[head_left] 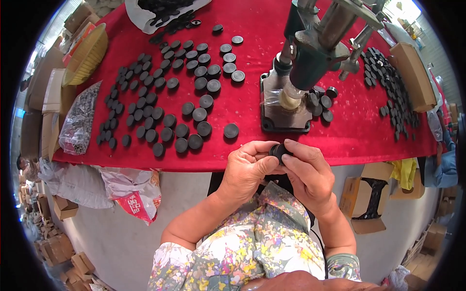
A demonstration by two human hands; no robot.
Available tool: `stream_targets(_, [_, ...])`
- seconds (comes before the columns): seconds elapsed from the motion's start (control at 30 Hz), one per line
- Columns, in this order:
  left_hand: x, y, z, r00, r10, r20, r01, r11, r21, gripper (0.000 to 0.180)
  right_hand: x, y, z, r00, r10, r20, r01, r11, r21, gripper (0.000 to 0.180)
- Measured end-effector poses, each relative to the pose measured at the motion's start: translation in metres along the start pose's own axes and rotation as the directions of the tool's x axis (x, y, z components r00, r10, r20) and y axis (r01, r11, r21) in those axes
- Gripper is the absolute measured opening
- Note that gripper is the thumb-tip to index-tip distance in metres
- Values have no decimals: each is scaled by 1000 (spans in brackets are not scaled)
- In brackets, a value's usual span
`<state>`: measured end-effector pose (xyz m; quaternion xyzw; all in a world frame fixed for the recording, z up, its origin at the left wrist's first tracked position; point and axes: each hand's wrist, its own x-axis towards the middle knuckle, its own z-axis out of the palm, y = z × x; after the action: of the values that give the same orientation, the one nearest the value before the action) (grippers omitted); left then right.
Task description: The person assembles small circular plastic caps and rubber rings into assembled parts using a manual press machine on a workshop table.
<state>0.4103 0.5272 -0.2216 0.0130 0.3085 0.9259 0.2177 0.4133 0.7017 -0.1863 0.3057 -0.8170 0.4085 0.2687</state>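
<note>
Hands w/ blk disc; lettered bag

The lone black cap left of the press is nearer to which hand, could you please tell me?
Left. In the picture, the left hand is below and slightly right of the black cap; the right hand is farther right.

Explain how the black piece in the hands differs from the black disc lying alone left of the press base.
The held piece is pinched by the left hand and right hand; the lone disc rests untouched on the red cloth. The held piece is tilted and partly covered; the lone disc lies flat, its top fully visible. Both look black and round.
</note>
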Motion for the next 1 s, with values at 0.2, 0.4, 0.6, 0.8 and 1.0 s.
stream_targets(0.2, [-6, 4, 17, 993, -24, -114, 39, 990, 134, 46, -4, 4, -1, 999, -9, 40, 10, 999, -42, 39])
stream_targets(0.4, [-9, 6, 14, 989, -31, -142, 61, 975, 214, 46, -9, -4, -2, 990, 124, 66, -127, 991, 42, 32])
stream_targets(0.6, [-11, 5, 13, 995, 13, -96, 23, 934, 356, 49, -2, -11, -2, 927, 374, 19, -370, 910, 186, 34])
stream_targets(0.8, [-11, 7, 15, 997, 61, -45, -40, 927, 372, 44, 0, -7, -4, 951, 303, 68, -308, 946, 104, 37])
stream_targets(1.0, [-9, 7, 16, 993, 27, -114, 7, 958, 288, 40, -1, -7, -3, 952, 302, 47, -306, 944, 126, 39])
